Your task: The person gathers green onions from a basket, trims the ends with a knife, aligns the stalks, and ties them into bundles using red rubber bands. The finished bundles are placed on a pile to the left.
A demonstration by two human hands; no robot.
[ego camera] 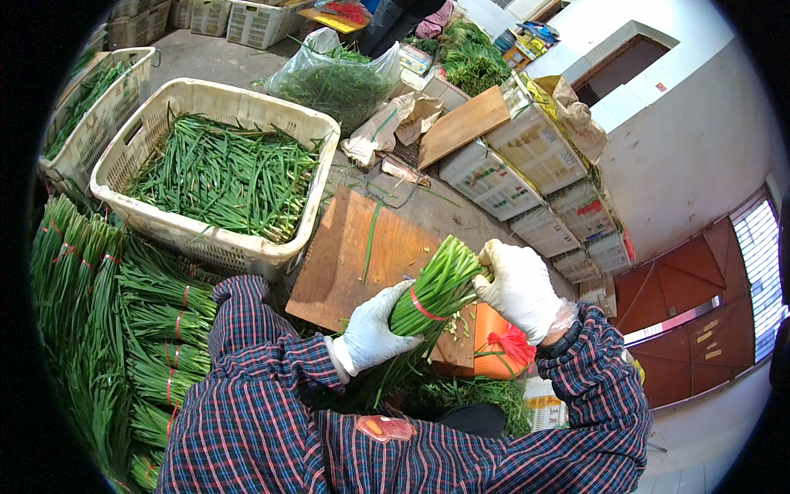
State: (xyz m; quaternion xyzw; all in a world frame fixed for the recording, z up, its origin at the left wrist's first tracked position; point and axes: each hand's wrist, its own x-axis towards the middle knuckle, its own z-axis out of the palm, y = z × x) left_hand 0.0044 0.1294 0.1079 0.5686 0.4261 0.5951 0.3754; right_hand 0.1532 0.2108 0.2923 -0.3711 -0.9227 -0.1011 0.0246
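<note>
A bundle of garlic chives, bound with a red band, is tilted in front of me with its pale cut ends up. Wrapped around the bundle below the band is my left hand, in a pale glove. My right hand, in a white glove, has its bent fingertips pinching at the right edge of the cut ends; whatever lies between them is mostly hidden. Beneath the bundle is a wooden board with a loose leaf and small cut stem bits on it.
A cream plastic crate of loose chives stands at upper left. Banded bundles are stacked on my left. An orange container with a red plastic cluster sits by my right wrist. Stacked crates line the right; a person stands behind.
</note>
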